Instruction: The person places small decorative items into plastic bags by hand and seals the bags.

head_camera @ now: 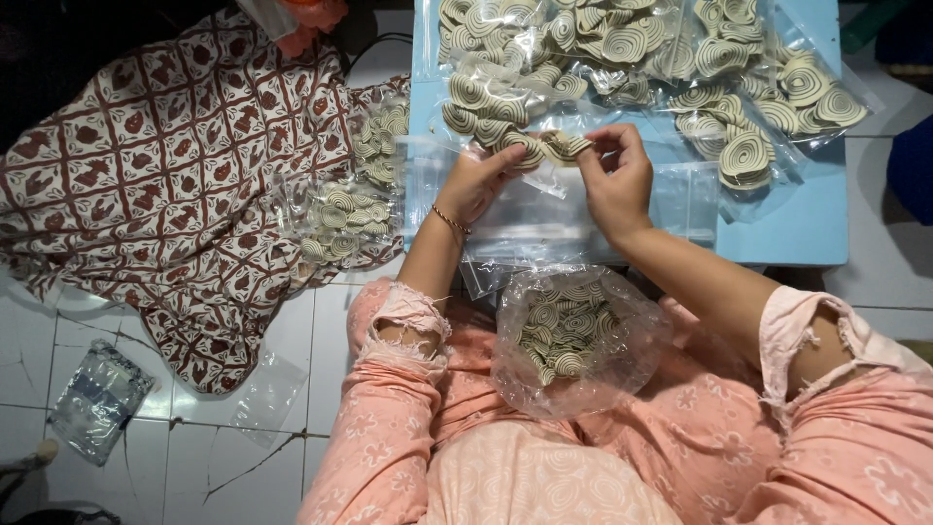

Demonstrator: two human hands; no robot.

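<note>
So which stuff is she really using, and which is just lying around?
In use:
left hand and right hand holding swirly chips
clear bag
open bag in lap

Lying about:
patterned cloth
empty bag on floor
crumpled packet

A single head-worn view is given, aimed almost straight down and set close over the lap. The frame is centred on both hands, the left hand (473, 183) and the right hand (614, 181). A low light-blue table (777, 228) is cut off at 12 o'clock, cracked white floor tiles (292, 340) are taken in toward 8 o'clock, and pink floral sleeves are cropped at 6 o'clock.
</note>
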